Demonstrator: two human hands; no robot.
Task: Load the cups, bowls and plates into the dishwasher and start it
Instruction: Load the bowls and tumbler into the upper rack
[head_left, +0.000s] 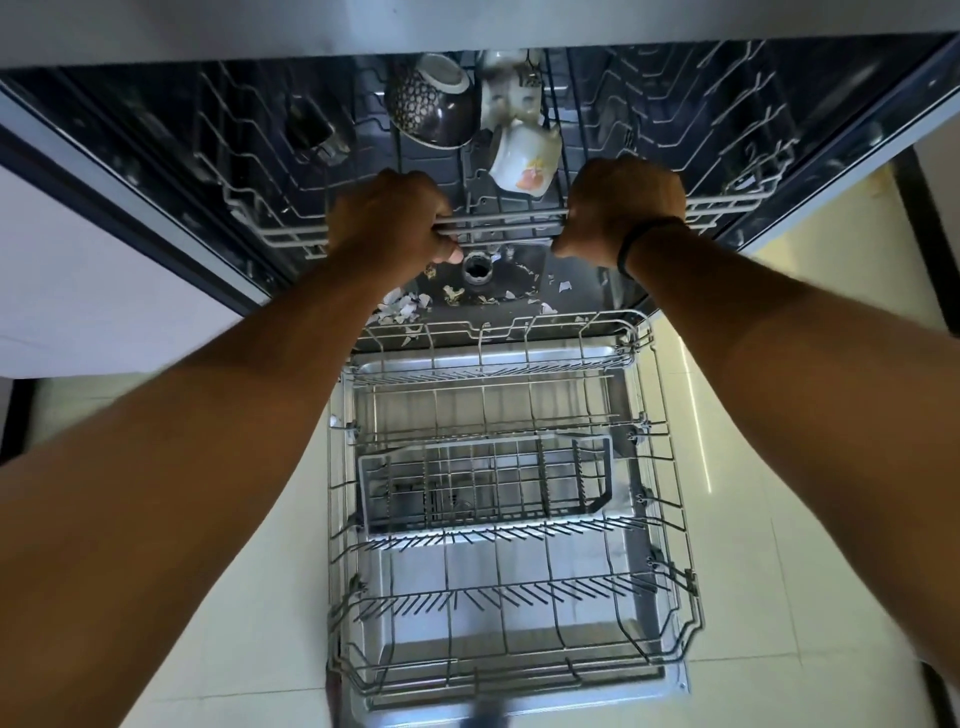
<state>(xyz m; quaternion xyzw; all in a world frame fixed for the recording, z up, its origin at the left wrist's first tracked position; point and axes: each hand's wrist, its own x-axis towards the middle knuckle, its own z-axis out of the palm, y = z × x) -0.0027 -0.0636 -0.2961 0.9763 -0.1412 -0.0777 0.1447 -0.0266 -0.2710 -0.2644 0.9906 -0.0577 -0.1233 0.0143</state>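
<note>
Two racks, one dishwasher: upper rack (498, 221), grey wire, inside the open machine, carrying a dark patterned bowl (434, 101) and white cups (524, 156) at centre. Left hand (392, 218) and right hand (618, 208), fingers curled round the rack's front bar, one either side of the cups. Lower rack (498, 519), drawn out over the open door (519, 701), holding a grey cutlery basket (485, 486). Pale debris (405, 309) on the tub floor. Black band (636, 244) on right wrist.

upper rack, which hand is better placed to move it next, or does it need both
Both. The left hand and right hand each grip the front bar of the grey wire upper rack, either side of the white floral cup, so neither is better placed.
</note>
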